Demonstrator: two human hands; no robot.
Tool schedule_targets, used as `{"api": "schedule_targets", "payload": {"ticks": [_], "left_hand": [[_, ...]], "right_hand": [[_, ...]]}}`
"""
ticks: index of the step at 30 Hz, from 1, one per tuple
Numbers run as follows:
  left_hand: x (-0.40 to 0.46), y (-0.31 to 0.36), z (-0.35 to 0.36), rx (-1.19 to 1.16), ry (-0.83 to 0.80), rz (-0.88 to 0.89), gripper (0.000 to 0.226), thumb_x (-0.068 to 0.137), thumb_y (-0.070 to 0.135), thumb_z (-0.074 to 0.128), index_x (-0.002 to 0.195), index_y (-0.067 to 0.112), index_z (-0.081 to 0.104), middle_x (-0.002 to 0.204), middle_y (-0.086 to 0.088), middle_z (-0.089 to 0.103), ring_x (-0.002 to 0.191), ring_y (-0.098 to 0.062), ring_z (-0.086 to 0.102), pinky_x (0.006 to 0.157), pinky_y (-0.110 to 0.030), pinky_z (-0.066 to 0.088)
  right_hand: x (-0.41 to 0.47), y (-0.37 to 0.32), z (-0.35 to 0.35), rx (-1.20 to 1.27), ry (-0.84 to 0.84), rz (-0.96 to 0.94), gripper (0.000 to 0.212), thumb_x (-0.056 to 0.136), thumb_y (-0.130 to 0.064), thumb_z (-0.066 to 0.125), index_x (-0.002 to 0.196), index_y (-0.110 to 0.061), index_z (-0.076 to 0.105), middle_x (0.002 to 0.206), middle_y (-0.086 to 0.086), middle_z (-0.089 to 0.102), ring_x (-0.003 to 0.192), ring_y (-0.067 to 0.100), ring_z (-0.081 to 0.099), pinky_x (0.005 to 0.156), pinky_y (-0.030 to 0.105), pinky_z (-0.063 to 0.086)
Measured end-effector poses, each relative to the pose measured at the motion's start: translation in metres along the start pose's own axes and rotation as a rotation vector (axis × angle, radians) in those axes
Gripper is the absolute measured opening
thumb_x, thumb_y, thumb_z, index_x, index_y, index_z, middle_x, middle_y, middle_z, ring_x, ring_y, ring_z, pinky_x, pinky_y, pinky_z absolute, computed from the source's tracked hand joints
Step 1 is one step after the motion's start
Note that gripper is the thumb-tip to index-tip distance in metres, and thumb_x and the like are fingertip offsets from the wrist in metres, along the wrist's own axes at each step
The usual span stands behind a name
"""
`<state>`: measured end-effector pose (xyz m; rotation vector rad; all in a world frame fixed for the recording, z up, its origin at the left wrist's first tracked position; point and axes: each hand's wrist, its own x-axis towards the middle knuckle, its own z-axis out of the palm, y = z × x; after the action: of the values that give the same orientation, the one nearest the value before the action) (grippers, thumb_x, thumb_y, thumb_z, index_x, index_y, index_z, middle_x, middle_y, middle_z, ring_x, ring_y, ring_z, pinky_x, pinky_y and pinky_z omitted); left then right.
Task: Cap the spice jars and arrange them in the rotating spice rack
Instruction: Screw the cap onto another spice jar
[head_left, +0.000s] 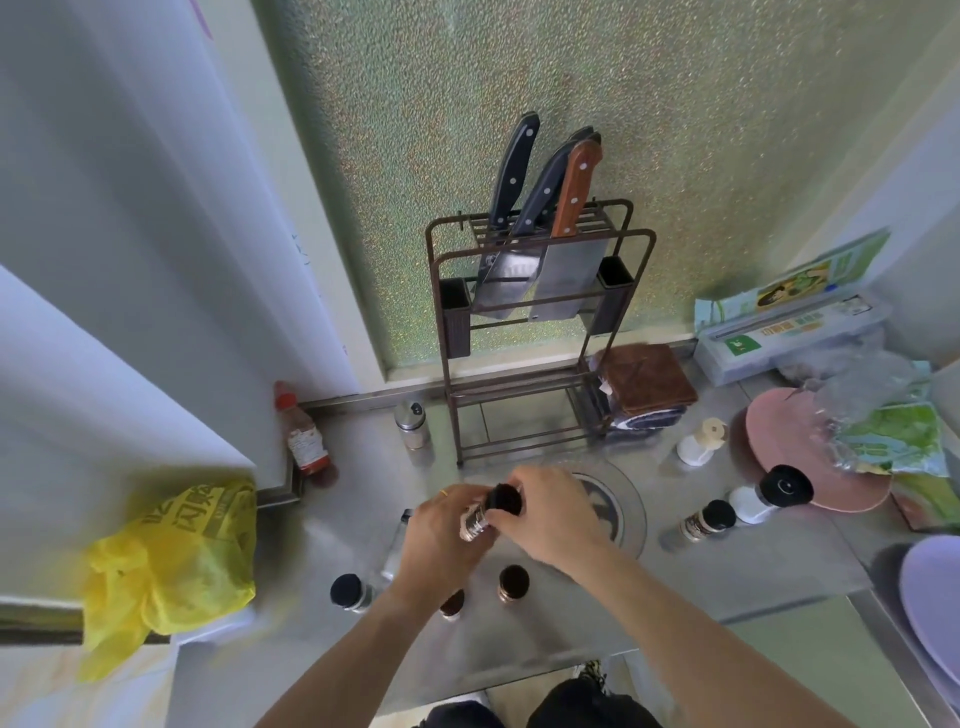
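Note:
My left hand (441, 540) grips a small glass spice jar (475, 522) above the steel counter, tilted. My right hand (545, 512) is closed on its black cap (505, 498) at the jar's top. Below my hands stand a black-capped jar (347, 591), a brown-topped jar (513, 583) and another jar (451, 604) partly hidden by my left wrist. To the right, two black-capped jars lie on their sides: a small one (707, 520) and a larger white one (770, 494). A steel-lidded shaker (412, 423) stands at the back.
A brown wire rack (537, 338) holding several knives stands against the wall. A red sauce bottle (302, 431) is at back left, a yellow bag (171, 561) at left. A white pot (698, 441), pink plate (789, 441), folded cloth (647, 382) and packaging sit right.

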<state>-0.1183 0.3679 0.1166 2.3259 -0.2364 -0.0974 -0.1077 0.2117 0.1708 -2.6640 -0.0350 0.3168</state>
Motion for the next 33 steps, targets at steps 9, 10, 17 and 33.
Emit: {"api": "schedule_targets", "payload": {"ticks": [9, 10, 17, 33], "left_hand": [[0.017, -0.065, -0.013, 0.078, 0.050, -0.484, 0.046, 0.092, 0.023, 0.065, 0.137, 0.024, 0.056, 0.135, 0.000, 0.062, 0.113, -0.018, 0.064, 0.097, -0.033, 0.054], [0.020, -0.072, -0.018, 0.077, 0.082, -0.527, 0.045, 0.093, 0.027, 0.065, 0.137, 0.023, 0.055, 0.134, -0.001, 0.062, 0.115, -0.019, 0.063, 0.097, -0.034, 0.054], [0.068, -0.130, -0.072, 0.200, 0.231, -0.840, 0.052, 0.094, 0.037, 0.060, 0.131, 0.002, 0.047, 0.125, -0.020, 0.062, 0.115, -0.038, 0.059, 0.093, -0.042, 0.049], [0.137, -0.219, -0.070, 0.336, 0.288, -0.948, 0.050, 0.094, 0.034, 0.063, 0.126, -0.004, 0.051, 0.124, -0.021, 0.062, 0.115, -0.039, 0.062, 0.093, -0.042, 0.050]], "right_hand": [[0.056, 0.014, 0.077, -0.221, -0.102, 0.015, 0.033, 0.091, -0.031, 0.071, 0.118, -0.016, 0.059, 0.114, 0.005, 0.064, 0.101, 0.023, 0.066, 0.085, 0.033, 0.055], [0.058, 0.017, 0.083, -0.231, -0.105, 0.008, 0.033, 0.092, -0.031, 0.070, 0.119, -0.016, 0.058, 0.114, 0.005, 0.063, 0.101, 0.023, 0.066, 0.085, 0.034, 0.055], [0.063, 0.031, 0.104, -0.232, -0.117, 0.034, 0.048, 0.093, -0.036, 0.067, 0.134, -0.019, 0.049, 0.122, 0.002, 0.061, 0.109, 0.018, 0.064, 0.090, 0.026, 0.053], [0.097, -0.059, 0.144, 0.204, 0.227, -0.252, 0.047, 0.083, -0.031, 0.076, 0.125, -0.013, 0.061, 0.109, 0.002, 0.064, 0.098, 0.025, 0.062, 0.084, 0.037, 0.056]]}}
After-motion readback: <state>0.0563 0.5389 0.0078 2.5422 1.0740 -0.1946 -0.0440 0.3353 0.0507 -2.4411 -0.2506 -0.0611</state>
